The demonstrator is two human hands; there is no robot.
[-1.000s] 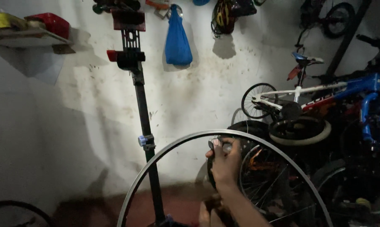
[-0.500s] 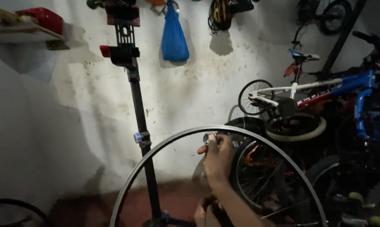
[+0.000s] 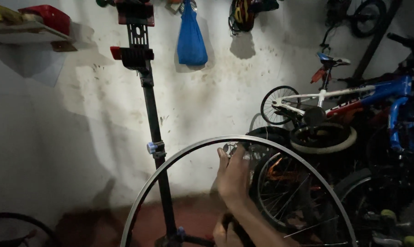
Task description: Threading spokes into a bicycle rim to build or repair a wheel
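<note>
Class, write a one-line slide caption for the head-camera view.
A hand reaches through a bare bicycle rim beside a black repair stand, with bikes against the wall.

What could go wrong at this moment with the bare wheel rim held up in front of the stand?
The right hand reaches inside the wheel rim, near the spokes; fingers could get pinched. The left hand seems the only low support, so the rim might tip toward the repair stand. Dim light hides detail, so a slip is plausible.

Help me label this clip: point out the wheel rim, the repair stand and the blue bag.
wheel rim point(image 3: 179, 153): head view, upper left arc.
repair stand point(image 3: 153, 119): head view, black upright pole.
blue bag point(image 3: 192, 39): head view, bag's middle.
</note>
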